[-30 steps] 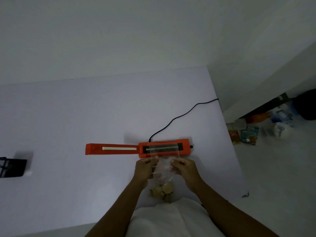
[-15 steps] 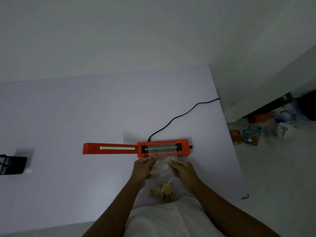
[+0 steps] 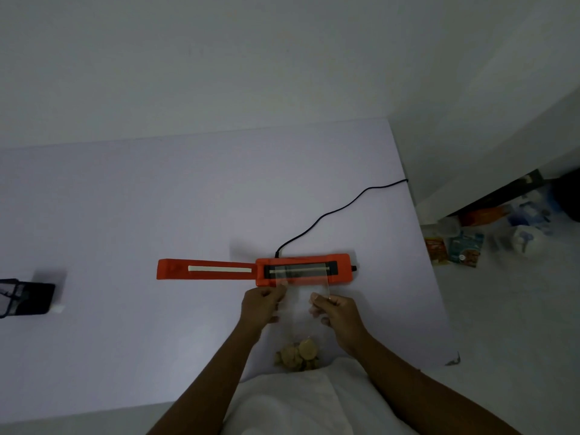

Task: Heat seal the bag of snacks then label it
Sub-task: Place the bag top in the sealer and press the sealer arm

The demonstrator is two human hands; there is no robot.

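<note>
The mouth of the bag (image 3: pixel 301 312) has edged further over the strip of the open sealer (image 3: pixel 340 269); the left hand (image 3: pixel 262 304) and right hand (image 3: pixel 338 310) each pinch a side edge; the film looks thin, limp and slippery, so taut edge grips suit it.

Wide room on table (image 3: pixel 125 199) behind sealer (image 3: pixel 342 268) and at near left. Obstacles: opened lid (image 3: pixel 175 270) lying leftward, cord (image 3: pixel 332 211) running back-right to table edge, black holder (image 3: pixel 28 298) far left. Left hand (image 3: pixel 260 304) and right hand (image 3: pixel 337 312) pinch bag (image 3: pixel 298 309), filling near strip.
</note>
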